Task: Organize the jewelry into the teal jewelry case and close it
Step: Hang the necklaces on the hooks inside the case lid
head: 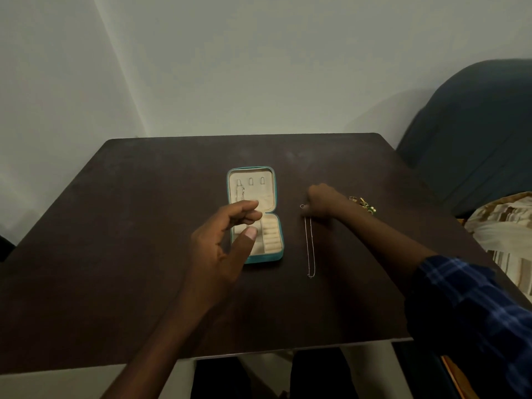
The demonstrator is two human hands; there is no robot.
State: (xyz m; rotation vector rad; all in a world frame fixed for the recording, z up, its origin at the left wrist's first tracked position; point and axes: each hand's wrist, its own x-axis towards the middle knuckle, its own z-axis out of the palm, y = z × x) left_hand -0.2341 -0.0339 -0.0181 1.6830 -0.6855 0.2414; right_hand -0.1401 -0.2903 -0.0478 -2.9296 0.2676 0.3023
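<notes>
Now the right hand (pixel 321 200) pinched the thin silver chain necklace (pixel 309 243), stretched toward the dark wooden desk's (pixel 115 254) near edge. The left hand (pixel 227 240) hovered loose-fingered and empty over the open teal zip jewelry case (pixel 275 194).

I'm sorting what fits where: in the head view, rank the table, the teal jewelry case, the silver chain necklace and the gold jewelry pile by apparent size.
1. table
2. teal jewelry case
3. silver chain necklace: about as long as the case, far thinner
4. gold jewelry pile, partly hidden behind the right arm
</notes>
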